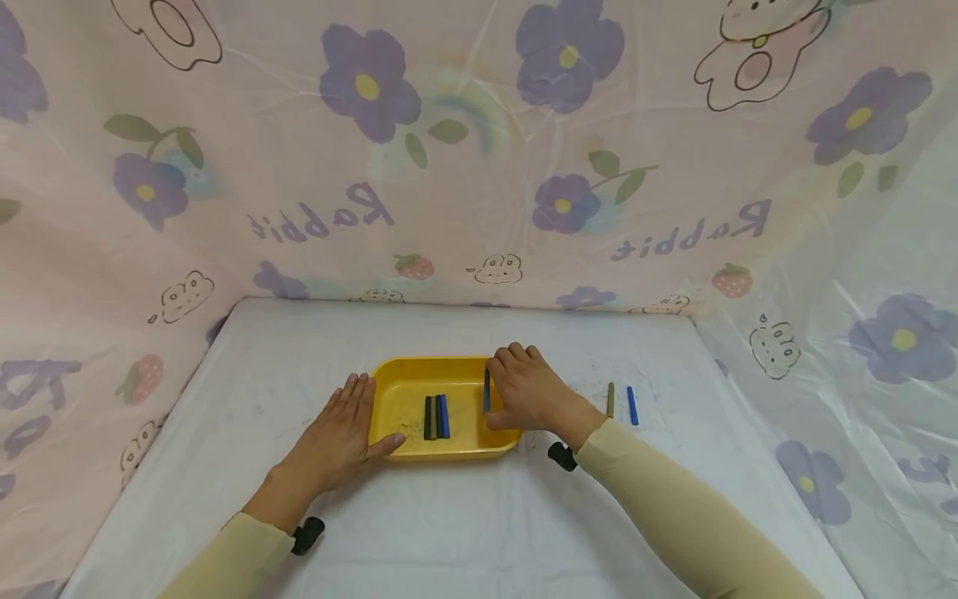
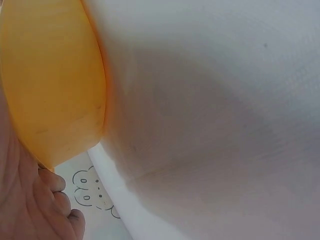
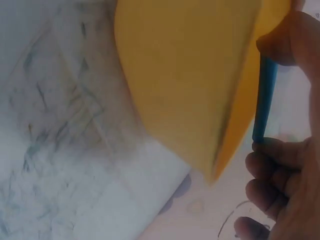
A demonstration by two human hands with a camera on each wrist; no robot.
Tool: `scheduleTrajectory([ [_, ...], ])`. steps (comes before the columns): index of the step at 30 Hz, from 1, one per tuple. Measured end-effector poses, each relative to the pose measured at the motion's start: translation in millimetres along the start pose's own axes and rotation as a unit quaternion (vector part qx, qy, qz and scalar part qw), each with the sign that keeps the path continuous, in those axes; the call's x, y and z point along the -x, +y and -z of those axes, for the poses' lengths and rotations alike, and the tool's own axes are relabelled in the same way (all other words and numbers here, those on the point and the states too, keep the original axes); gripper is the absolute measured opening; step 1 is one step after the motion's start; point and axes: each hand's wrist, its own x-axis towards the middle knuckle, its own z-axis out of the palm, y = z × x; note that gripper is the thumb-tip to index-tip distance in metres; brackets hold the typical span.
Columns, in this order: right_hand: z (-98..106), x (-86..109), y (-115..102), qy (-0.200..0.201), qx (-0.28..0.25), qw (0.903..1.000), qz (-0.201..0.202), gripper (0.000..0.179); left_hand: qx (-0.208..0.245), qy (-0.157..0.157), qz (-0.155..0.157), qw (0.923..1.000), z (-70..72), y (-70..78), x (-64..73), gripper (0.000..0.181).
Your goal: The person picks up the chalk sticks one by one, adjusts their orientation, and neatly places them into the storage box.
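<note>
A shallow yellow tray (image 1: 464, 449) lies on the white table in the head view. Straight fingers of my left hand (image 1: 333, 437) rest along its left end, the thumb reaching over the front rim. Over the tray's right end, my right hand (image 1: 531, 391) pinches a blue crayon (image 3: 265, 100) by its two ends, thumb on one and a fingertip on the other. Several crayons (image 1: 437, 418), dark green, olive and blue, lie side by side on the tray floor. Outside, to the right, are an olive crayon (image 1: 610, 400) and another blue crayon (image 1: 632, 406).
Smudges of colour mark the white table cover (image 3: 55, 140) beside the tray's right end. A pink curtain (image 1: 464, 183) printed with flowers and rabbits hangs behind the table and along both sides. Black wrist cameras (image 1: 308, 537) sit under both wrists.
</note>
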Motion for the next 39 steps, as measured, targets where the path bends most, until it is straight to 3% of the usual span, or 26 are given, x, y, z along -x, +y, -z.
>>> scheduleTrajectory([
  [9,-14,-9.7,-13,0.001,0.030,0.9992,0.027,0.070,0.012,-0.001,0.003,0.9999,-1.7,0.1,-0.1,0.107],
  [18,-28,-11.4,-21,-0.024,0.037,0.9987,0.026,0.078,0.013,0.001,0.001,0.9999,-3.1,2.2,-0.8,0.108],
  [25,-32,-18.1,-28,-0.019,0.039,0.9982,0.041,0.076,0.003,0.008,-0.002,1.0000,-1.3,1.0,0.8,0.107],
  [39,-36,-35.6,-45,-0.050,0.043,0.9966,0.048,0.073,0.014,0.012,-0.001,0.9998,-3.7,-2.7,-0.1,0.108],
])
